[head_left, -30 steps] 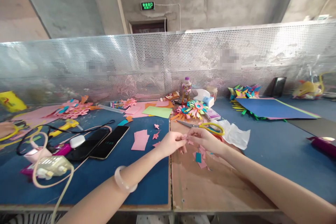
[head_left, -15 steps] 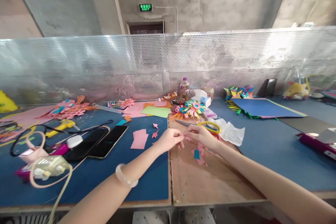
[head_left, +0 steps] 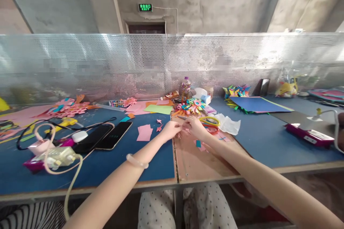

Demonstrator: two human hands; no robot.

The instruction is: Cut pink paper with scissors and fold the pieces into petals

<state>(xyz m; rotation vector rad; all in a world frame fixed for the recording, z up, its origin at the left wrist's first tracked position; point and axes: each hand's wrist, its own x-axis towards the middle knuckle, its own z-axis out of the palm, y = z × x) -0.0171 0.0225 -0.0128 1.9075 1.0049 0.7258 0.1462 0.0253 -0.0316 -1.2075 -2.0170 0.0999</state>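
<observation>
Just below frame centre, left hand (head_left: 170, 130) meets right hand (head_left: 195, 127), can't tell what the fingers grip, and one sideways slip could nudge those scissors (head_left: 209, 117)!

Probably craft workshop: concrete wall (head_left: 215, 3), exit sign (head_left: 145, 7), worktable (head_left: 161, 164), coloured paper (head_left: 158, 108).

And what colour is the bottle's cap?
The cap is purple, seen best in the head view.

Bright glare patches the perforated screen (head_left: 193, 53); edges look stretched.
</observation>
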